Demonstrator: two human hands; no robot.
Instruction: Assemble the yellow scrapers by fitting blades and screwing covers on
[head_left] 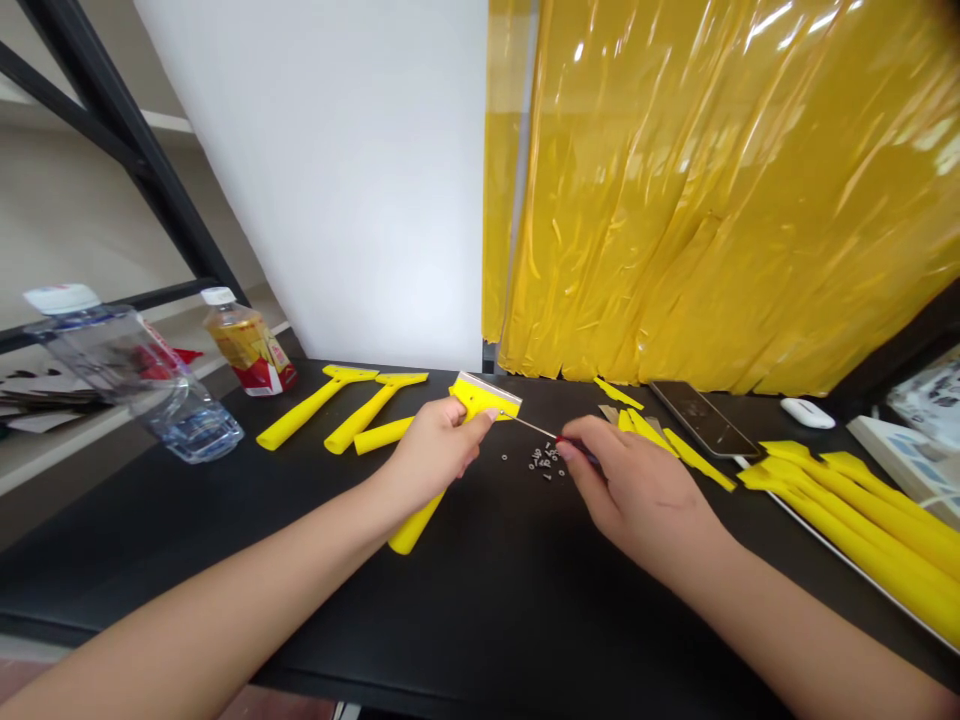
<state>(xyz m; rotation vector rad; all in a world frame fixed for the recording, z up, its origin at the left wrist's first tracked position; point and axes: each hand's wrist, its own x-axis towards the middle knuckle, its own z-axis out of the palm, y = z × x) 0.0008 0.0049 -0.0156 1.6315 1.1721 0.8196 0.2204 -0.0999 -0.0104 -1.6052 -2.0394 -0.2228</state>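
Observation:
My left hand point(439, 440) is closed around a yellow scraper point(486, 396) near its wide head, which has a metal strip along the top edge; the handle sticks out below the hand. A screwdriver point(536, 428) with a thin metal shaft and a red and dark handle is pinched in my right hand point(619, 475). Its tip meets the right side of the scraper head. Between and below the hands, small screws and nuts point(545, 460) lie scattered on the black table point(510, 600). Several yellow scrapers point(300, 415) lie left of my left hand.
Two bottles point(172, 390) point(247, 345) stand at the left. Flat yellow pieces point(701, 460), a phone point(705, 418) and a white case point(808, 412) lie at the right. More yellow handles point(862, 510) rest on a tray at the right edge. Yellow film hangs behind.

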